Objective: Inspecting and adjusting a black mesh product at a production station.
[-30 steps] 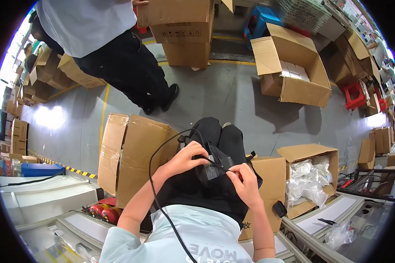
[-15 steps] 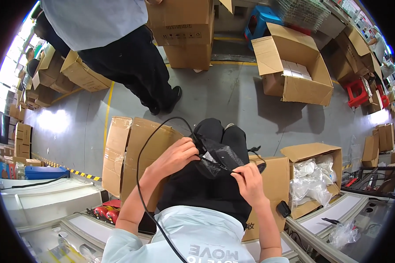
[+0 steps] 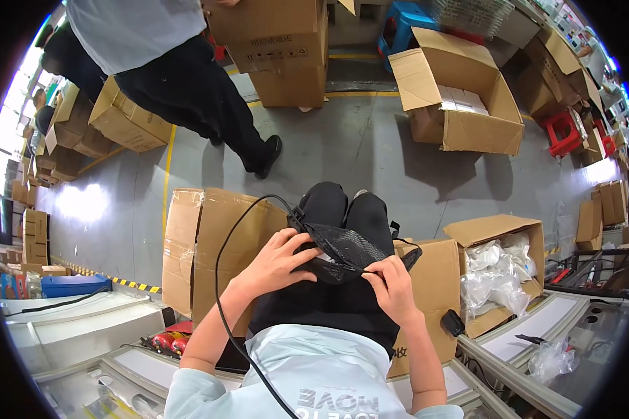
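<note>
Holding a black mesh pouch (image 3: 346,251) over my lap, I grip its left end with my left hand (image 3: 279,262), fingers curled around it, while my right hand (image 3: 393,288) pinches its lower right edge. A black cable (image 3: 223,279) loops from the pouch past my left arm. Cardboard boxes (image 3: 217,244) flank my knees; a box of clear plastic bags (image 3: 500,269) sits right.

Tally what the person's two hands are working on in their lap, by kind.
Black mesh pouches, gripped by the left hand and pinched at the edge by the right hand: 1
Thin black cables looping from the pouch: 1
Total: 2
</note>
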`<state>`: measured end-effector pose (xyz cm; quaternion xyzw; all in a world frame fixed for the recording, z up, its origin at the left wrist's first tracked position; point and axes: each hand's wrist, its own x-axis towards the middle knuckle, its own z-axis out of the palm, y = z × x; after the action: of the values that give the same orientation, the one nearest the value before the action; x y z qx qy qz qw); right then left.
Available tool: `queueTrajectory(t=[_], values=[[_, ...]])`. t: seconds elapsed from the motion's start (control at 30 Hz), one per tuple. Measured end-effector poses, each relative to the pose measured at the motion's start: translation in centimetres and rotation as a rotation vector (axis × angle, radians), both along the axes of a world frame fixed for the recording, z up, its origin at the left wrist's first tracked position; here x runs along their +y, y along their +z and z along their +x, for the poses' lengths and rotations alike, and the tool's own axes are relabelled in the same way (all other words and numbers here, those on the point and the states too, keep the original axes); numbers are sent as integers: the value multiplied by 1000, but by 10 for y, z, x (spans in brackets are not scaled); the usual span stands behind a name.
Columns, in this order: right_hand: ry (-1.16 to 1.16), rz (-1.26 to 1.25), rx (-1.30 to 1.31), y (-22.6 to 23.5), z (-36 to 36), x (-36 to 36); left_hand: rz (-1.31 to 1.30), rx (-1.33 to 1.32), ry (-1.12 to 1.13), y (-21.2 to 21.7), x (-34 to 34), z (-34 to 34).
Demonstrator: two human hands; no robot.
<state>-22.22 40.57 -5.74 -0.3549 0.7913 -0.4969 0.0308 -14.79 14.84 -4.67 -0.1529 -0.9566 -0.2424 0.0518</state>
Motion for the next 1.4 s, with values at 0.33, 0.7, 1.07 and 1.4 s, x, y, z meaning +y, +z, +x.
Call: queueTrajectory(t=[0.33, 0.7, 1.07, 1.4], values=[[9, -17, -1, -3, 5, 3, -258, 5, 13, -7, 8, -24], [1, -28, 53, -10, 9, -2, -427, -279, 9, -3, 19, -20], [72, 35, 59, -11, 6, -16, -330, -102, 33, 12, 6, -22], [78, 113, 37, -12, 8, -35, -275, -13, 49, 8, 2, 9]])
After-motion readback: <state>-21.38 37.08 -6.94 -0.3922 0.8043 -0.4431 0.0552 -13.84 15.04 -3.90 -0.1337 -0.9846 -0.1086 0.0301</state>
